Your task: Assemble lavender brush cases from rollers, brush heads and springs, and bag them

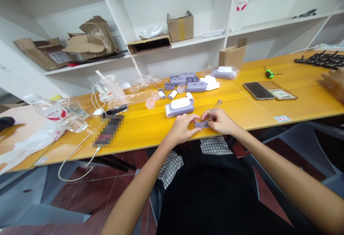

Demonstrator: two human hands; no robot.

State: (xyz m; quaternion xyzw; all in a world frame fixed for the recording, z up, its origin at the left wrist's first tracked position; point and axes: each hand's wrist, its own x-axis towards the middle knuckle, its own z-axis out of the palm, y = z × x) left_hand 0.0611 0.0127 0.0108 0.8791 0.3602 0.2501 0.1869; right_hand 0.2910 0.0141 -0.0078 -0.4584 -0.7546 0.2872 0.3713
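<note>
My left hand (183, 127) and my right hand (220, 120) meet at the near edge of the yellow table (150, 127). Between them they pinch a small purple plastic part (201, 124). The fingers of my right hand also close around a metal coil spring (215, 107) that sticks up and away from the part. Just behind my hands lies a purple-and-white lint roller body (179, 107). Further back sit more purple housings (185, 82), small white rollers (172, 94) and pink caps (152, 99).
A phone (257, 90) and a clear tray with a banknote (281, 92) lie to the right, a green screwdriver (269, 73) beyond. Another person's hand (334, 84) rests at the far right. At left are plastic bottles (61, 113), a cable and a power strip. Cardboard boxes fill the shelves.
</note>
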